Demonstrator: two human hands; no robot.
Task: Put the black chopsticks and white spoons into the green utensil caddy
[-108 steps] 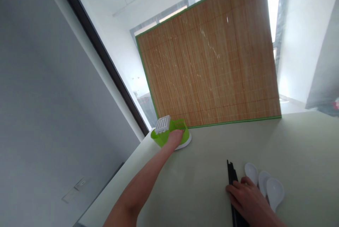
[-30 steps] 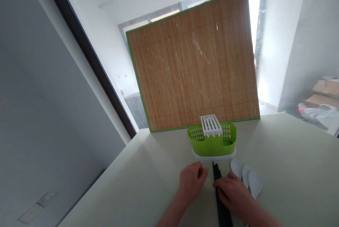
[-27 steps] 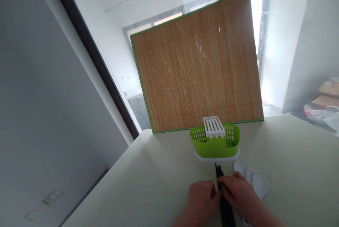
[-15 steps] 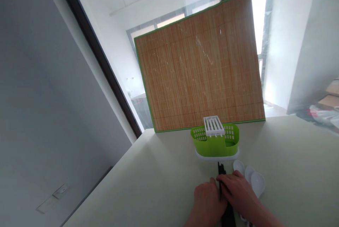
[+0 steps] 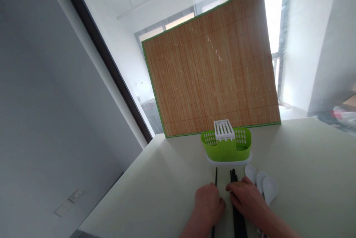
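Note:
My left hand (image 5: 209, 201) is closed round a single thin black stick (image 5: 216, 175), low over the table. To its right, my right hand (image 5: 246, 195) has its fingers closed on a bundle of black sticks (image 5: 238, 221) lying lengthwise on the table. Several white spoons (image 5: 269, 189) lie beside my right hand, their handles partly hidden under the wrist. Beyond both hands stands a green basket (image 5: 226, 152) with a white base and a white slatted rack (image 5: 224, 130) across its top.
The pale table (image 5: 167, 182) stretches to both sides. A bamboo mat (image 5: 214, 71) with green edging stands upright behind the basket, against a window. A grey wall (image 5: 55, 119) is on the left.
My left hand has moved left, away from the bundle, with one black stick in it. My right hand stays at the bundle. The view has shifted slightly.

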